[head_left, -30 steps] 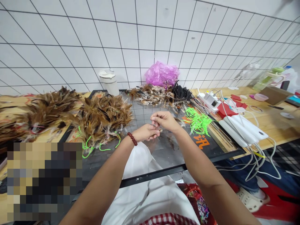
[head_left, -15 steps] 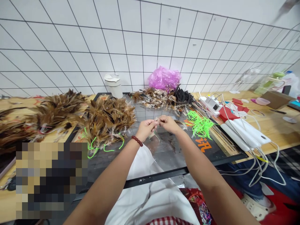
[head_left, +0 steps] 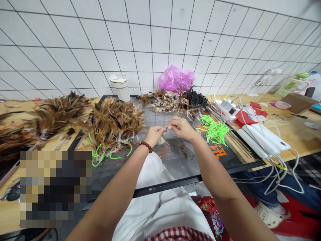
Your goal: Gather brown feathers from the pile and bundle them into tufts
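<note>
My left hand (head_left: pixel 154 134) and my right hand (head_left: pixel 181 127) meet fingertip to fingertip above a glass sheet (head_left: pixel 173 164). Both pinch something thin and small between them; I cannot make it out, though pale bits hang below the left fingers. A dark red bead bracelet (head_left: pixel 146 146) circles my left wrist. A heap of brown feathers (head_left: pixel 114 125) with neon green cords lies just left of my hands. A tangle of neon green cords (head_left: pixel 213 129) lies just to the right.
More brown feathers (head_left: pixel 54 115) spread across the left of the wooden table (head_left: pixel 291 134). A white lidded cup (head_left: pixel 119 85), a pink plastic bag (head_left: pixel 176 79) and mixed feathers (head_left: pixel 165 100) sit by the tiled wall. White devices (head_left: pixel 263 139) with trailing cables lie at the right.
My hands shifted from overlapping, right above left, to side by side with fingertips touching, and rose slightly farther over the glass. The view swayed a little.
</note>
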The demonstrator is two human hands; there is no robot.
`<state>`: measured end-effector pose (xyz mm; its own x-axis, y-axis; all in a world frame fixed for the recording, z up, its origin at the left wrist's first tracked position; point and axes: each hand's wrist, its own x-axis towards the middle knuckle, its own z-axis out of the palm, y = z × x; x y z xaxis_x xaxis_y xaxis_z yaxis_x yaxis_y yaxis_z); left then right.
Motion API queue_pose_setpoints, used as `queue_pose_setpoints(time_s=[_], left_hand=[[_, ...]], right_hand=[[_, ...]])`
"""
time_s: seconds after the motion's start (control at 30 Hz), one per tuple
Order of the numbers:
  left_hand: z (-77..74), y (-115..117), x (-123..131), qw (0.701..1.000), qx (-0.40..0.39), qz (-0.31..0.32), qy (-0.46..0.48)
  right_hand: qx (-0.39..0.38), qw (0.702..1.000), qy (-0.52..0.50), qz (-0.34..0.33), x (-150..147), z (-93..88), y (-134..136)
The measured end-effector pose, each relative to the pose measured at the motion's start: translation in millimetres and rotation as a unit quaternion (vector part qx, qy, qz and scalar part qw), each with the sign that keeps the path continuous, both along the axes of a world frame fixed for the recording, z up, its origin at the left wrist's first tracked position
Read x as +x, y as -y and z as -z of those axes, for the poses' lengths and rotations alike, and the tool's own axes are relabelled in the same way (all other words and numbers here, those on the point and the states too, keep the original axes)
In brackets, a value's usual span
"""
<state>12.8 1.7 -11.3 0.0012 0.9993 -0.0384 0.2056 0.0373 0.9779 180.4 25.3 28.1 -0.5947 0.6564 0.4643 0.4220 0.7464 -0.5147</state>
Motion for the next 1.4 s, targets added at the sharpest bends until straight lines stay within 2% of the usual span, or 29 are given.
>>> queue_pose_setpoints(time_s=[0.1, 0.2, 0.33, 0.47, 0.53, 0.63, 0.7, 0.77, 0.87, 0.97, 1.07, 1.17, 1.23, 1.3, 1.4], left_hand=[[-3.3, 2.1, 0.1, 0.993, 0.038, 0.049, -0.097], [-4.7, 3.8, 2.9, 0.972, 0.103, 0.072, -0.199], [-5.5, 8.6, 9.4, 0.952, 0.167, 0.107, -0.234], [-12.0, 19.2, 16.6, 0.956, 0.187, 0.142, -0.173], [-17.2, 24.2, 19.9, 0.972, 0.16, 0.133, -0.111], [-24.0, 26.8, 22.6, 0.989, 0.071, 0.116, 0.054], [-25.7, 24.8, 22.5, 0.981, 0.021, 0.092, 0.171], [-24.2, 20.5, 21.4, 0.968, -0.005, 0.045, 0.246], [-17.0, 12.5, 19.1, 0.967, -0.003, -0.029, 0.254], [-9.2, 7.0, 16.9, 0.985, 0.019, -0.065, 0.157], [-7.3, 7.7, 14.6, 0.996, 0.067, -0.059, 0.002], [-10.5, 12.3, 13.3, 0.979, 0.146, -0.026, -0.142], [-11.9, 14.5, 13.5, 0.967, 0.177, -0.013, -0.183], [-11.5, 14.4, 14.1, 0.975, 0.165, -0.012, -0.15], [-9.4, 10.5, 14.4, 0.996, 0.077, -0.03, 0.04]], right_hand=[[0.003, 1.0, 0.003, 0.001, 3.6, -5.7, 0.9], [-0.003, 1.0, 0.021, -0.023, 0.9, -6.1, 2.1], [-0.019, 1.0, 0.011, -0.013, -5.0, -1.4, 0.9], [-0.065, 0.995, -0.073, 0.019, -3.6, 3.4, -4.3], [-0.136, 0.983, -0.117, 0.025, -0.3, 5.2, -7.4], [-0.288, 0.942, -0.171, 0.002, 4.6, 7.6, -11.3], [-0.336, 0.922, -0.191, -0.014, 5.8, 9.1, -12.7], [-0.326, 0.925, -0.195, -0.005, 4.1, 10.0, -12.3], [-0.283, 0.946, -0.158, 0.015, -2.4, 9.3, -7.8], [-0.189, 0.976, -0.091, 0.057, -9.0, 5.5, -0.4], [-0.103, 0.989, -0.037, 0.097, -11.7, 0.1, 5.9], [-0.065, 0.991, -0.017, 0.12, -11.7, -3.5, 8.9], [-0.054, 0.993, -0.024, 0.104, -11.6, -3.6, 8.6], [-0.078, 0.991, -0.073, 0.077, -11.4, -1.2, 5.8], [-0.152, 0.967, -0.19, 0.079, -10.5, 5.4, -1.1]])
